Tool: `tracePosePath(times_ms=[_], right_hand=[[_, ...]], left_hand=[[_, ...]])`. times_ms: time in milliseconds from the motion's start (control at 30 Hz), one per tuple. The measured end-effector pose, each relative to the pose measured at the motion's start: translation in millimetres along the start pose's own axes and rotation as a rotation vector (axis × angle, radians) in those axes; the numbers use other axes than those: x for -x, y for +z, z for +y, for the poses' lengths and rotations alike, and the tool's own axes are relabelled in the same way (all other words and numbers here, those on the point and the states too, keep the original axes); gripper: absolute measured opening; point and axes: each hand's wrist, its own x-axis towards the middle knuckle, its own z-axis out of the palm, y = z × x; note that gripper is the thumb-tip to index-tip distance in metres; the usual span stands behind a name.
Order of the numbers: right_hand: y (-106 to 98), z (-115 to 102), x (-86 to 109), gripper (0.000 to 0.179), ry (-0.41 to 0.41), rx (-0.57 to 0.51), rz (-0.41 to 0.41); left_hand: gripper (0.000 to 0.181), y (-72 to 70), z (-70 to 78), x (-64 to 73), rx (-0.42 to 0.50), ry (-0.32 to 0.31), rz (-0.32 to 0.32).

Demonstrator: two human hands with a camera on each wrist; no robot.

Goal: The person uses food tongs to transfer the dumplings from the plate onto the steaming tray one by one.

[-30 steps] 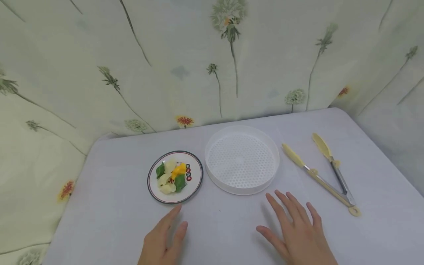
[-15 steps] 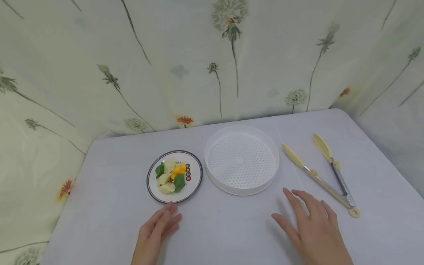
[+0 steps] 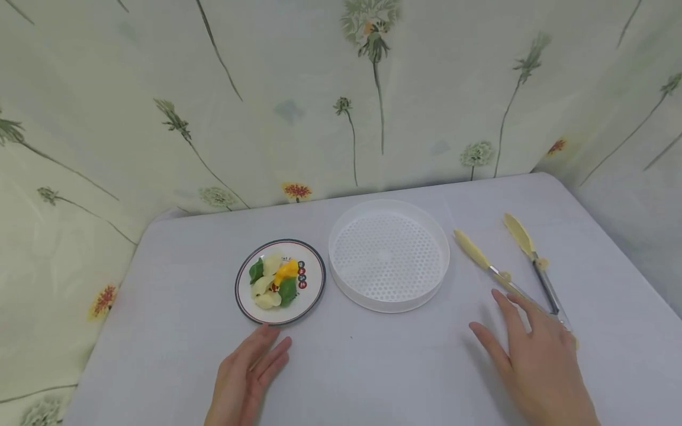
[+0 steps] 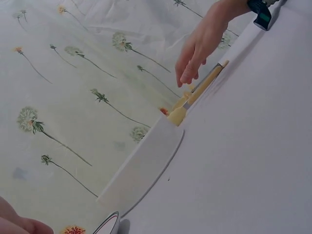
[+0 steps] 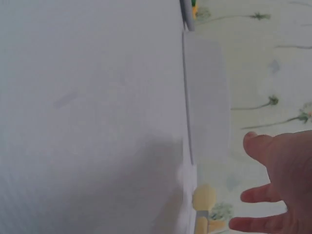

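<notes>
My left hand [image 3: 242,376] hovers with relaxed fingers at the near rim of a small round plate [image 3: 308,299], overlapping its edge in the head view. On the plate lie pale dumpling-like pieces [image 3: 268,300], green pieces [image 3: 288,291] and a yellow piece [image 3: 288,269]. Farther right, my right hand [image 3: 540,361] spreads its fingers over the handle end of the tongs [image 3: 473,251], holding nothing. The tongs have cream tips and metal arms, spread in a V; the hand hides part of their hinge end. In the left wrist view the right hand [image 4: 204,46] is above the tongs [image 4: 204,87].
A round white perforated tray [image 3: 385,257] with a low wall stands between the plate and the tongs. A white cloth covers the table [image 3: 373,378]. Behind it hangs a curtain [image 3: 240,130] with a dandelion print.
My right hand has moved right, from beside the perforated tray to over the tongs' handle end. The left hand has shifted slightly left and turned a little. Plate, tray and tongs stay put.
</notes>
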Motion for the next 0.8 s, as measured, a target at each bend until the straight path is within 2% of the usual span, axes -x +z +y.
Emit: tracePosePath(times_ms=[233,467,700,800], right_hand=[[1.0,15.7,-1.4,0.077,0.200,-0.008,-0.117],[-1.3,36.6,-6.3,0.088,0.250,0.048,-0.189],[-3.0,55.9,-14.2,0.103,0.298,0.081,-0.295],[-1.2,61.9,-19.6,0.107,0.307,0.072,-0.337]], left_hand=[[0.073,-1.1,-1.2,0.9,0.058,0.020,0.013],[0.076,2.9,-4.2,1.5,0.147,0.001,0.047],[0.074,3.1,-4.7,-0.8,0.211,-0.027,0.027],[0.073,1.8,-6.0,-1.5,0.211,-0.027,0.027]])
